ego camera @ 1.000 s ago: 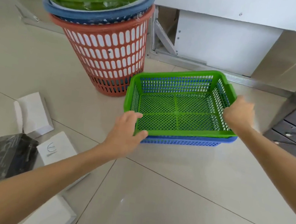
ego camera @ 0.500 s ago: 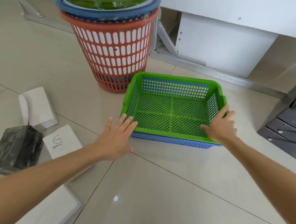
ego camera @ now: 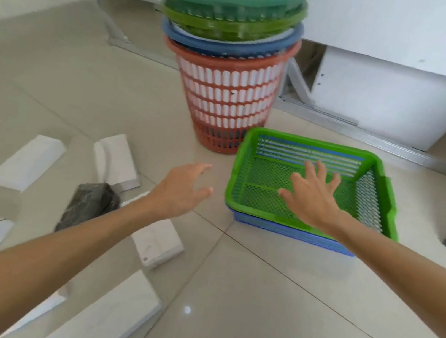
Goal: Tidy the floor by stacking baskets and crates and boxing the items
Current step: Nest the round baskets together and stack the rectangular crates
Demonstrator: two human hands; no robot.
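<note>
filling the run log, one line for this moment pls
left hand: open, empty | right hand: open over green crate | crate nested in blue crate

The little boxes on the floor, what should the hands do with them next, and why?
Probably the left hand reaches down for the black box or a white box nearby. The green crate already sits nested in the blue crate, both hands are open and empty, and boxes lie scattered.

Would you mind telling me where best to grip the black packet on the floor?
Probably by its two long edges, coming from above: the black packet lies flat on the tiles, with the left hand open nearest it. White boxes crowd its far end.
</note>
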